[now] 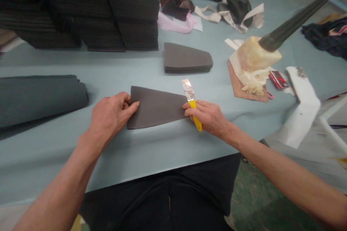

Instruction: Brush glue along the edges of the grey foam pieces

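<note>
A dark grey tapered sheet [157, 108] lies on the blue-grey table covering, its wide end to the left. My left hand [111, 113] pinches that wide end between thumb and curled fingers. At the narrow right end, my right hand [207, 115] has its fingertips on the sheet's edge. The same hand grips a yellow-handled flat brush [194, 110], its silvery head pointing away from me. Just beyond the sheet sits a small stack of similar tapered pieces [187, 57].
Tall dark stacks [132, 14] stand at the back left. A folded dark green cloth [40, 97] lies left. To the right are a yellowish block with a long dark green cone [292, 23], a red packet [278, 80] and a bent white strip [302, 108]. Scraps [177, 23] lie behind.
</note>
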`<state>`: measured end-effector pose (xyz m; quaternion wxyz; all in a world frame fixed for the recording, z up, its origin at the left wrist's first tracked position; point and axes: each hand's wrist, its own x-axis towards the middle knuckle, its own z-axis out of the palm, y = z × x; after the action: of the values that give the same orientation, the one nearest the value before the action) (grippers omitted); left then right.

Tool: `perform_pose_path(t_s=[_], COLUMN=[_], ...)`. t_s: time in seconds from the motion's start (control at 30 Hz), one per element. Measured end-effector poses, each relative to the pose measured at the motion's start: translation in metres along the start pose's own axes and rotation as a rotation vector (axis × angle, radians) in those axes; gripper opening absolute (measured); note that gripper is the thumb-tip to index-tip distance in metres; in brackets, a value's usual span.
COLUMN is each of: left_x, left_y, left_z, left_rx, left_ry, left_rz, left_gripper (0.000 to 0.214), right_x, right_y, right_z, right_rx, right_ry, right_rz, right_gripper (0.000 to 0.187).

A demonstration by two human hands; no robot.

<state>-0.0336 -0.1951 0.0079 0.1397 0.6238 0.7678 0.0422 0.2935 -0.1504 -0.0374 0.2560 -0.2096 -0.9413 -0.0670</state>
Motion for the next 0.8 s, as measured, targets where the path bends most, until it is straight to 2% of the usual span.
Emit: perform_pose_path(t_s=[0.2,0.33,0.4,0.47,0.63,0.7,0.8], left_x=[-0.003,-0.009,-0.011,-0.009,0.002,0.006,0.011], left_y=[0.002,0.007,0.007,0.004,-0.007,-0.008,-0.008], left_z=[0.001,0.001,0.002,0.004,0.009,0.013,0.021], left_rx=[-0.023,-0.007,0.028,0.089,0.207,0.204,0.173], left_ry=[0.032,0.068,0.127,0.206,0.328,0.323,0.252], left_rz=[-0.025,-0.063,-0.060,0.017,0.359,0.475,0.622], left_gripper=[0.031,0.049,0.057,0.059,0.049,0.044,0.045], right_x=[0.003,0.002,0.002,0.002,0.000,0.000,-0.001], right_y=[0.000,0.000,0.000,0.000,0.001,0.001,0.001], right_z=[-0.002,-0.001,0.000,0.001,0.002,0.002,0.002], right_rx=[-0.009,-0.019,-0.010,0.001,-0.039,-0.044,-0.046], right_ry=[-0.024,-0.010,0.006,0.005,-0.019,-0.025,-0.033], right_rz=[-0.016,-0.008,-0.002,0.005,0.007,0.010,0.012], right_gripper=[0.022,0.022,0.022,0.022,0.024,0.025,0.025])
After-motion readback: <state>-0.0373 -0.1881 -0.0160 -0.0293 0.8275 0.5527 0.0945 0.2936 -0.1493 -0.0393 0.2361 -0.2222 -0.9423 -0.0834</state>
